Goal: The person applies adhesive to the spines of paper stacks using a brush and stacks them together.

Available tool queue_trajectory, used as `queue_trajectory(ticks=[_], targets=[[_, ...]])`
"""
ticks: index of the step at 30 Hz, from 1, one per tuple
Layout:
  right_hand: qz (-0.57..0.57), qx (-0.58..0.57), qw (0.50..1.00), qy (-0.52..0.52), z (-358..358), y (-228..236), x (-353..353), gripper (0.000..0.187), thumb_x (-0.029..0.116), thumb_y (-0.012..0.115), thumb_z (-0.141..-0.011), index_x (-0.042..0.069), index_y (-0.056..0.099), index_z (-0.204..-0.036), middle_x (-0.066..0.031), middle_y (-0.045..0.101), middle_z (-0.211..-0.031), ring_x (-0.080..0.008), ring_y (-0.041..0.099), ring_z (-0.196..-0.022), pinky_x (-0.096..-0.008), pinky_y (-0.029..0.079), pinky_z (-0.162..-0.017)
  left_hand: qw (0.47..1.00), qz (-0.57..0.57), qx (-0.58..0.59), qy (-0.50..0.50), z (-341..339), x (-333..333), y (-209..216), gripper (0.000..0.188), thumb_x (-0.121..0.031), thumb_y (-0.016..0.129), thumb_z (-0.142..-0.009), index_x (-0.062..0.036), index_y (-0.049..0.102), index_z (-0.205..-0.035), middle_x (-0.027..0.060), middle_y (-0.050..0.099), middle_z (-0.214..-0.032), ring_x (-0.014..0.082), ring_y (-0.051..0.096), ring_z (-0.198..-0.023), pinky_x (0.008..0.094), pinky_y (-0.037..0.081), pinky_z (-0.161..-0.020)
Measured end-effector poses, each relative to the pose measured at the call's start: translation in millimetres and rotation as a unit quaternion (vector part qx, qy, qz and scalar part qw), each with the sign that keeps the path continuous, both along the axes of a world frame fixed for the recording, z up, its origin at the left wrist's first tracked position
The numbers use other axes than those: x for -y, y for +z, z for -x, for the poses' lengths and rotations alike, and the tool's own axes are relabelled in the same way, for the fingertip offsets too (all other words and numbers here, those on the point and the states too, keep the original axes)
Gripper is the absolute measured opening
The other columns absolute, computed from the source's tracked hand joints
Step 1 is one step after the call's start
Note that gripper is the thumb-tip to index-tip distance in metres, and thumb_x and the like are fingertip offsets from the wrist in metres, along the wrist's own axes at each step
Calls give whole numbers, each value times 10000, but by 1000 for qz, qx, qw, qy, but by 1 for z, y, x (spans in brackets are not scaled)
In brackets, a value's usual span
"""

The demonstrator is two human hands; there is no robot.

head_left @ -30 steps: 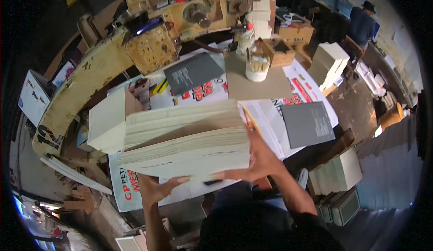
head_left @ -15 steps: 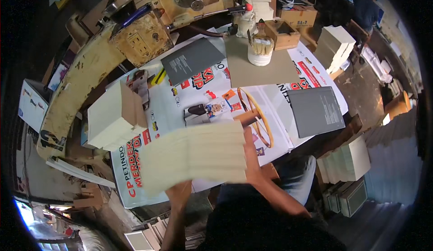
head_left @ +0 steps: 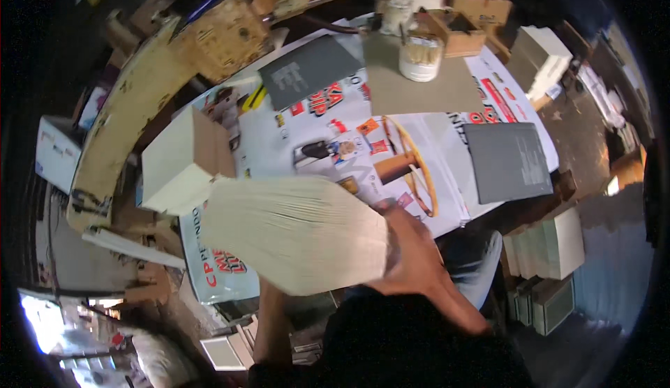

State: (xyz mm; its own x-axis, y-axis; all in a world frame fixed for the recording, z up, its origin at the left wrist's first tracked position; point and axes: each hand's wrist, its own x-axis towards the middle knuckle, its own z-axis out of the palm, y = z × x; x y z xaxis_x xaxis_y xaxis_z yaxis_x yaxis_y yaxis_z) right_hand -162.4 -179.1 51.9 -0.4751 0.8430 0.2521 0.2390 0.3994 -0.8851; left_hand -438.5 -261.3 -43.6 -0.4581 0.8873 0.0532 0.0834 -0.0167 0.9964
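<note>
A thick stack of cream paper [head_left: 300, 234], its layers fanned along the upper face, is held in front of my body above the table. My right hand [head_left: 412, 252] is closed round its right end, fingers at the far corner and palm against the near side. My left hand holds the stack from beneath on the near left; the paper covers its fingers and only the left forearm [head_left: 271, 329] shows. Just behind the stack's left end stands another cream paper block [head_left: 185, 161] on the printed sheet [head_left: 269, 133] that covers the table.
Dark grey covers [head_left: 307, 70] [head_left: 509, 161] lie far left and right. On a grey-brown board [head_left: 457, 95] stands a white tub of brushes [head_left: 420, 60], beside a wooden box [head_left: 457, 35]. A worn cream machine [head_left: 220, 42] borders the far left. More paper stacks [head_left: 548, 245] are at right.
The stack has tilted so its fanned layers face up more. My right hand has shifted slightly right and down its end, and my left hand has gone out of sight beneath the paper.
</note>
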Motion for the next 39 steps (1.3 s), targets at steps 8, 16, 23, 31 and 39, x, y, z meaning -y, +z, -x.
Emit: queue_trajectory(ticks=[8, 16, 23, 31, 39], targets=[[-147, -40, 986, -62, 3, 54, 28, 694, 194, 879, -576, -25, 560, -1152, -179, 694, -977, -270, 723, -859, -340, 564, -748, 854, -81, 514, -22, -32, -22, -22, 578, -336, 745, -849, -4, 534, -1273, 142, 603, -1233, 267, 606, -1075, 415, 482, -960], [-139, -44, 988, -56, 7, 48, 31, 715, 212, 863, -573, -15, 533, -1165, -174, 677, -994, -278, 719, -879, -360, 564, -771, 837, -94, 539, -17, -31, -34, -17, 594, -297, 811, -793, 3, 564, -1243, 125, 622, -1201, 250, 620, -1039, 397, 491, -932], [-127, -9, 991, -33, 2, 59, 4, 760, 204, 859, -609, -12, 501, -1244, -175, 676, -1009, -301, 708, -928, -363, 553, -792, 959, -32, 282, 28, 0, -25, 2, 594, -232, 855, -733, 12, 584, -1202, 120, 644, -1141, 241, 628, -1011, 384, 503, -907], [-82, 124, 984, 97, -26, 3, -55, 933, 319, 830, -709, -37, 270, -1365, -292, 603, -1148, -436, 632, -1020, -459, 523, -870, 995, -8, -76, -66, -47, -36, 84, 602, -158, 906, -665, 23, 608, -1155, 114, 669, -1074, 232, 638, -979, 370, 515, -879], [-74, 128, 983, 111, -32, 22, -53, 1002, 347, 825, -698, -47, 243, -1412, -331, 611, -1082, -458, 650, -944, -450, 537, -826, 986, -71, -70, -136, -44, -16, 74, 618, -15, 832, -723, 42, 521, -1254, 137, 608, -1185, 245, 612, -1074, 364, 540, -882]])
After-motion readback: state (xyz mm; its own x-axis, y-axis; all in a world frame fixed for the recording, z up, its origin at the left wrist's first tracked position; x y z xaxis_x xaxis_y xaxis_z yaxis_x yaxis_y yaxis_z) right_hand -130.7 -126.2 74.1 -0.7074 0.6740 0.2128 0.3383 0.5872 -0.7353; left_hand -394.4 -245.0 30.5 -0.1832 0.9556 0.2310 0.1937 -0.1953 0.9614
